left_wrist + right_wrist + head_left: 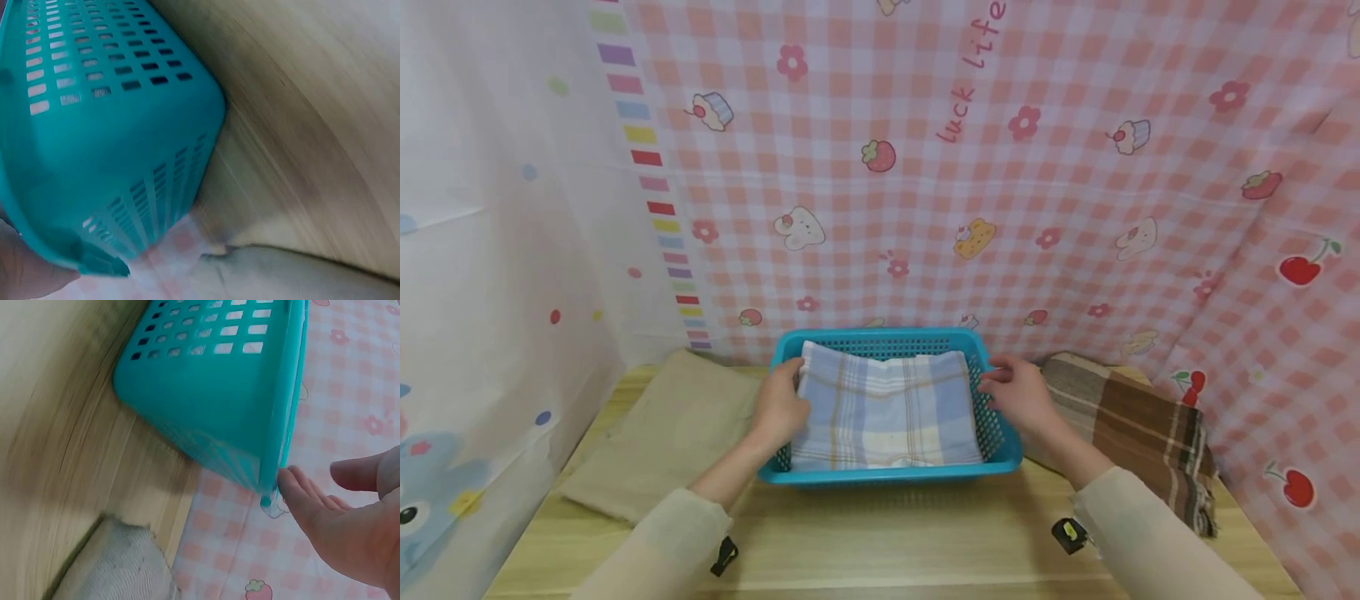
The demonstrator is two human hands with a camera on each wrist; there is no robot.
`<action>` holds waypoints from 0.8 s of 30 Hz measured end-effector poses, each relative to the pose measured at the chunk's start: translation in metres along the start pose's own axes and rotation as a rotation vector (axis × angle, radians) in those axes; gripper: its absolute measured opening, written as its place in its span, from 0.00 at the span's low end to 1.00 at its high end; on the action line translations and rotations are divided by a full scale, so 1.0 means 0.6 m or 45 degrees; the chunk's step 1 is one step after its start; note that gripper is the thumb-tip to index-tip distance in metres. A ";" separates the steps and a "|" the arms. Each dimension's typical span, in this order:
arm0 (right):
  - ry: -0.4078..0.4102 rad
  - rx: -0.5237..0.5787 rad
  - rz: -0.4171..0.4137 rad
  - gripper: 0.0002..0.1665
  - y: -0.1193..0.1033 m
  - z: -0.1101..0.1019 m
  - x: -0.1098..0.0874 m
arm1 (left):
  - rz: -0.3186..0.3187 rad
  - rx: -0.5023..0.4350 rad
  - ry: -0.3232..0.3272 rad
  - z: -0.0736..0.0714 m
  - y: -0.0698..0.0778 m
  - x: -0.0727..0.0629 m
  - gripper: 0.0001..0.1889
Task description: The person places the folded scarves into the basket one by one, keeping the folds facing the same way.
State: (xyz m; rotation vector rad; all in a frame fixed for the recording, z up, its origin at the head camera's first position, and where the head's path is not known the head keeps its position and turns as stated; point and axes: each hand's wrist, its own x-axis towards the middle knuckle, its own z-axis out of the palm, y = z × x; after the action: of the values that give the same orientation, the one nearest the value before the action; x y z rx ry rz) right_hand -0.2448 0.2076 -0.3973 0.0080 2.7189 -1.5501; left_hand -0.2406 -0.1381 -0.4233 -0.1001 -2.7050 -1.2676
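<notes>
The person wears pale cream sleeves, a left sleeve (pixel 643 550) and a right sleeve (pixel 1157 533), both plain and in much the same shade. Each widens from the wrist toward the elbow and ends short of the wrist, leaving the lower forearm uncovered. The left cuff (pixel 703 510) and right cuff (pixel 1096 490) have a faint greenish tint. A narrow black strap (pixel 724 556) shows beside the left sleeve; beside the right one shows a chunkier black piece (pixel 1063 539) with a yellow-green mark.
</notes>
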 end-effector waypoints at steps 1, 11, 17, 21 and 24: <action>0.006 0.003 -0.018 0.27 0.000 -0.005 -0.002 | 0.020 0.008 0.005 -0.003 0.000 0.000 0.35; 0.104 -0.171 -0.167 0.23 0.016 -0.049 -0.026 | 0.124 0.125 0.047 -0.040 -0.011 -0.009 0.26; 0.124 -0.233 -0.212 0.24 0.045 -0.081 -0.034 | 0.036 0.196 0.088 -0.058 -0.023 -0.015 0.23; 0.155 -0.282 -0.211 0.27 0.066 -0.099 -0.038 | -0.017 0.172 0.083 -0.063 -0.031 -0.016 0.23; 0.157 -0.310 -0.180 0.33 0.081 -0.109 -0.044 | -0.056 0.166 0.056 -0.063 -0.036 -0.016 0.24</action>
State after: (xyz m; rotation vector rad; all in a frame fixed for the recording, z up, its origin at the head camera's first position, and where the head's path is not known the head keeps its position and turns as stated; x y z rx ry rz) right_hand -0.2185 0.2887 -0.4051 -0.0965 3.0485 -1.2750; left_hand -0.2299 -0.1810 -0.4173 0.0028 -2.7571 -1.0873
